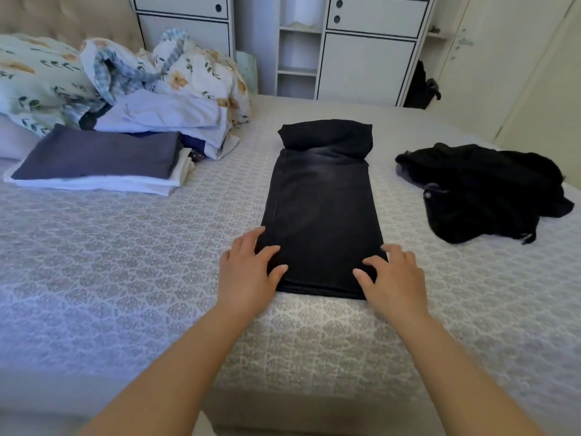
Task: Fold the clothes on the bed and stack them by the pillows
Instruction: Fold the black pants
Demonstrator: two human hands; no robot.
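The long strip of faded black denim trousers, already doubled lengthwise, lies flat on the bed with the grey patterned cover. Its long axis runs straight away from the person, the near end under the hands and the far end turned back on itself in a short fold.

The left hand rests on the near left corner of the strip, fingers straight and spread, clasping nothing. The right hand rests likewise on the near right corner. The two hands lie apart, one at each edge of the near end, equally close to the cloth.

In my judgement the coming move turns on this: the fabric extends forward from both hands, so the near end must be lifted and carried away from the person to meet the far fold.

Ahead and well to the left of the left hand sits a stack of folded garments topped by a dark blue-grey piece, beside the floral-print pillows. Ahead and to the right of the right hand lies a crumpled black garment, not yet folded.
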